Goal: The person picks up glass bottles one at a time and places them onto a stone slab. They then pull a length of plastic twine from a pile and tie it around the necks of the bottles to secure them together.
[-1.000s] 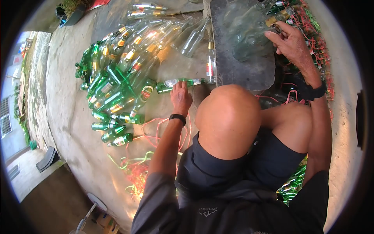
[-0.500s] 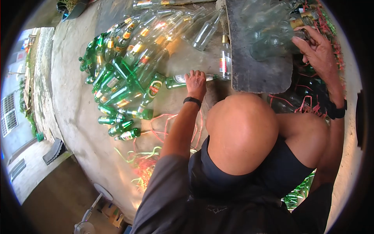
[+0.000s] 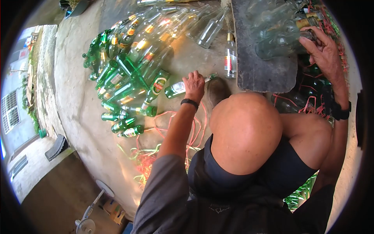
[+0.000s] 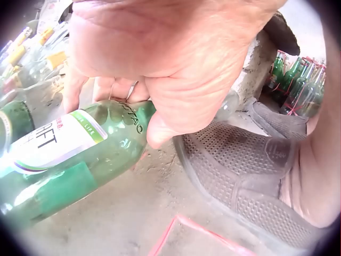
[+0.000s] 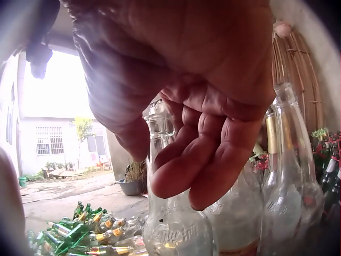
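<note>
My left hand (image 3: pixel 194 86) grips a green glass beer bottle (image 3: pixel 175 90) by its shoulder and neck, from above. The bottle lies on its side close to the floor, white label facing up, its neck toward the shoe (image 4: pixel 234 170). In the left wrist view the thumb and fingers straddle the bottle's shoulder. At the right, my right hand (image 3: pixel 326 52) holds the neck of a clear glass bottle (image 5: pixel 178 229) between thumb and curled fingers. That bottle stands among other clear bottles on a dark board (image 3: pixel 269 76). The palm hides part of its neck.
A heap of green bottles (image 3: pixel 126 66) and clear ones lies on the floor to the left. One clear labelled bottle (image 3: pixel 230 60) lies beside the board. Loose pink strapping (image 3: pixel 171 128) is strewn near my left forearm. Bottles in red strapping (image 3: pixel 311 103) are past the board.
The green bottle has shifted with my left hand, its neck drawing away from the clear labelled bottle beside the board. My right hand stays at the clear bottle's neck. The head view has shifted.
</note>
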### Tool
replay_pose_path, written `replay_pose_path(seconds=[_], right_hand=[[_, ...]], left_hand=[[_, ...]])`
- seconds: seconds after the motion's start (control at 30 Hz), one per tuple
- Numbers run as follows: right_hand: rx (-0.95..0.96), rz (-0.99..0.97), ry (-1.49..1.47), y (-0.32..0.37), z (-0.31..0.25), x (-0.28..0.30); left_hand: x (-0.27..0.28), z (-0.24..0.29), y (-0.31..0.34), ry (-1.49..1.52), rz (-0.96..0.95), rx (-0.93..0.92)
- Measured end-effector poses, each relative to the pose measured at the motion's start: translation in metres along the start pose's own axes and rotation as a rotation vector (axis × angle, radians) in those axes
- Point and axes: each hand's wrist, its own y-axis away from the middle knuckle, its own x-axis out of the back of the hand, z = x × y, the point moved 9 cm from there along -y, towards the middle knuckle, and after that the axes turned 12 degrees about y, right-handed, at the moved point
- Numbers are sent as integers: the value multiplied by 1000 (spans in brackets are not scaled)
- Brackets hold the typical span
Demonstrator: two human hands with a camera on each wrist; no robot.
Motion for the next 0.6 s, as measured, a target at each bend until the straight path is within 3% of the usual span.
replay_pose_path(seconds=[0.17,0.6], right_hand=[[-2,-11,7,-1,2,0],[-33,2,-40,-1,1,-2]], left_hand=[[3,-34,27,-15,-93,115],[25,-98,59,-22,171,243]])
